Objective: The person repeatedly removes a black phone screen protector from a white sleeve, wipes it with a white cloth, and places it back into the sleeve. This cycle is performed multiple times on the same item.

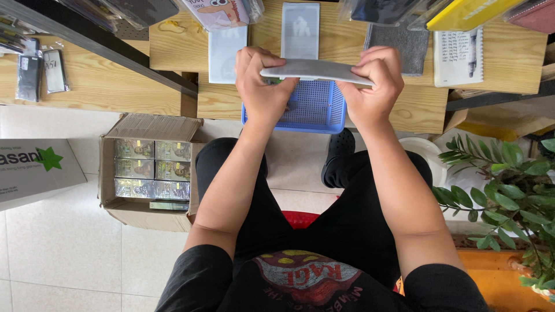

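Over the lap, left hand (261,86) and right hand (373,86) pinch a grey sheet (315,71), seemingly bowed; over-flexing could crease it above the basket (315,110).

A small shop stockroom: wooden shelves (133,86) of packaged goods, an open carton (151,173) of boxed stock.

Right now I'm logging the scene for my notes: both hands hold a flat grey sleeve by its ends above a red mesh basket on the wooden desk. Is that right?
Not quite: the mesh basket is blue, not red, as the head view shows. The rest stands: the left hand and the right hand hold the flat grey sleeve by its ends above that basket on the wooden desk.
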